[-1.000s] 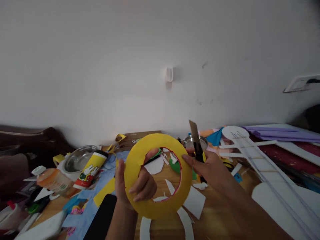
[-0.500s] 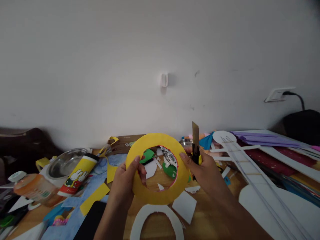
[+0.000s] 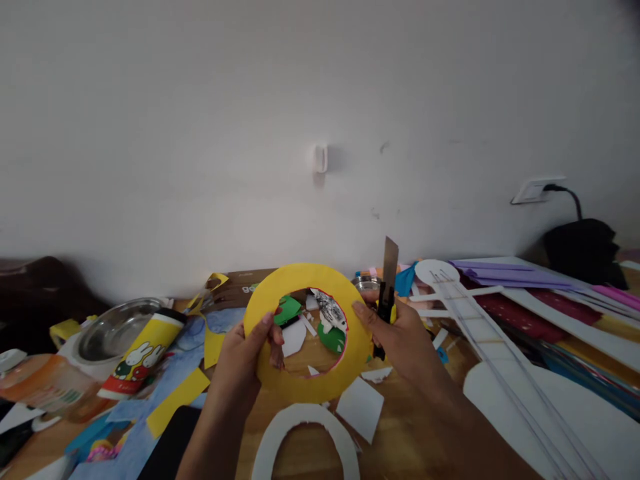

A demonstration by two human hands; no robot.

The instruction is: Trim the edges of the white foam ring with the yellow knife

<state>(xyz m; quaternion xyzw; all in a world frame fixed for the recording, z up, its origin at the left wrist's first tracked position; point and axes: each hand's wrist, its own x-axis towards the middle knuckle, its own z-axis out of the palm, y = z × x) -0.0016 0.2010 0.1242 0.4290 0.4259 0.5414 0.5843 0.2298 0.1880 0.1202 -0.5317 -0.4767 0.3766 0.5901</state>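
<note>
A yellow ring (image 3: 310,390) with a red line along its inner edge is held up over the table. My left hand (image 3: 245,363) pinches its left side, thumb in front and fingers through the hole. On the right side, my right hand (image 3: 400,333) has its thumb on the ring and also grips a black-handled utility knife (image 3: 387,293), blade pointing up. Below the ring, a white ring-shaped piece (image 3: 267,443) lies on the wooden table (image 3: 410,437), partly cut off by the frame's bottom edge.
On the left are a metal bowl (image 3: 120,327), a rabbit-patterned can (image 3: 145,353) and an orange bottle (image 3: 50,387). A white guitar-shaped cutout (image 3: 540,413) with strings lies right. White scraps (image 3: 361,408) and green pieces (image 3: 330,339) lie between. A wall stands behind.
The view has shifted slightly right, so the table items appear further left. Both hands still hold the yellow ring, and the knife remains in my right hand.
</note>
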